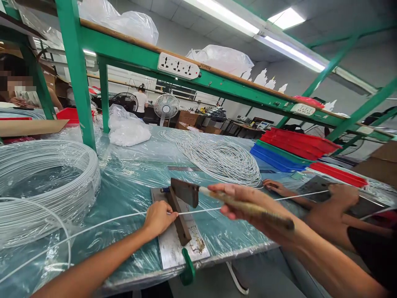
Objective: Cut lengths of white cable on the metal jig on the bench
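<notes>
My left hand (161,217) pinches a white cable (127,216) against the brown metal bar (180,223) of a bench-mounted lever cutter. The cutter's blade arm (185,191) is raised, tilted above the metal base plate (167,248). My right hand (248,200) is around the cutter's worn handle (260,209), its fingers rather straight and slightly blurred. From my left hand the cable runs under the blade arm and on to the right. There a co-worker's hand (343,196) is near the cable's far part, and the co-worker's other hand (276,187) rests on the table.
A large coil of white cable (89,178) stands at left; a loose cable pile (220,159) lies behind the cutter. Red trays (297,142) and blue trays (273,159) are stacked at right. A green clamp (187,267) grips the table edge. A green shelf frame (130,49) spans overhead.
</notes>
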`<state>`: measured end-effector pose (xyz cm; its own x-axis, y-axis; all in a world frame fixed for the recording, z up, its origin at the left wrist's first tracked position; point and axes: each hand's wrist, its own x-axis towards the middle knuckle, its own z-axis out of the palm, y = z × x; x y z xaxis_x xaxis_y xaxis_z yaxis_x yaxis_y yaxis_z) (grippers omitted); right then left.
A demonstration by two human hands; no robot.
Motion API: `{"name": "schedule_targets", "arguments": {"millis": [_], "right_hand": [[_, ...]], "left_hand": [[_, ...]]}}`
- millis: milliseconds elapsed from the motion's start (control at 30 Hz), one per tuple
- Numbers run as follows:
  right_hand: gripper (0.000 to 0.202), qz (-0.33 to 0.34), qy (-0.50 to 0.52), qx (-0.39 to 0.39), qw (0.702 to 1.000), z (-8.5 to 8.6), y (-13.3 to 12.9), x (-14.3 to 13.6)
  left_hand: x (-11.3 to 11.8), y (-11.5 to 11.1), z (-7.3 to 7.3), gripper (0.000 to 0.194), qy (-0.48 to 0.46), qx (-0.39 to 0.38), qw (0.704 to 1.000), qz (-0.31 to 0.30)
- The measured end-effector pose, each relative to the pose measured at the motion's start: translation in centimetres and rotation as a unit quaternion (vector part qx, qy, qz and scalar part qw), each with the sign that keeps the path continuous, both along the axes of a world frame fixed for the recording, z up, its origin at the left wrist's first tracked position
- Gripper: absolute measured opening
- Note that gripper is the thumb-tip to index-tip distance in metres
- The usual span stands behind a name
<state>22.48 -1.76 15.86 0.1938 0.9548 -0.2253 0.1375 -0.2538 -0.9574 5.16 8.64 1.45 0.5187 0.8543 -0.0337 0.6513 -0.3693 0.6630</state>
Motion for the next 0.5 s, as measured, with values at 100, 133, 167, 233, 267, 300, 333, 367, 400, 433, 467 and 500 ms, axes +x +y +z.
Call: {"name": "schedule_targets", "arguments": {"millis": [100,133,167,233,267,300,333,367,400,433,467,500], "right_hand": [[0.072,-0.023,0.014,-0.059,0.998,-1.7,-3.0,-0.9],[0.076,-0.033,0.021,-0.069,0.997,-2.0,-3.7,-1.4],[0.077,-0.044,0.027,-0.079,0.996,-2.3,-4.2,-1.8],[0.076,-0.059,0.036,-0.101,0.992,-2.6,-4.9,-2.7],[0.072,-0.059,0.041,-0.116,0.991,-2.9,-5.1,-3.0],[0.066,-0.055,0.043,-0.131,0.989,-3.2,-5.2,-3.3],[0.057,-0.047,0.040,-0.140,0.988,-3.6,-5.3,-3.5],[0.046,-0.035,0.032,-0.147,0.988,-4.1,-5.3,-3.6],[0.035,-0.022,0.018,-0.152,0.988,-4.7,-5.2,-3.7],[0.026,-0.009,-0.005,-0.155,0.988,-5.4,-5.2,-3.8],[0.019,0.006,-0.033,-0.155,0.987,-6.0,-5.1,-3.8],[0.018,0.019,-0.064,-0.151,0.986,-6.5,-5.2,-3.8]], "left_hand": [[0.1,0.0,0.1,0.023,0.010,0.000,1.000,0.006],[0.2,0.0,0.2,0.023,0.010,-0.001,1.000,0.006],[0.2,0.0,0.2,0.023,0.010,-0.003,1.000,0.006],[0.2,-0.1,0.1,0.022,0.011,-0.005,1.000,0.006],[0.2,-0.1,0.1,0.022,0.011,-0.005,1.000,0.006],[0.2,-0.1,0.1,0.022,0.011,-0.005,1.000,0.006],[0.3,-0.1,0.1,0.023,0.012,-0.004,1.000,0.007],[0.3,0.0,0.1,0.023,0.012,-0.002,1.000,0.008],[0.3,0.0,0.0,0.023,0.012,0.000,1.000,0.009],[0.3,0.0,0.0,0.023,0.013,0.001,1.000,0.009],[0.3,0.0,0.0,0.023,0.014,0.002,1.000,0.008],[0.3,0.0,0.0,0.022,0.015,0.002,1.000,0.006]]}}
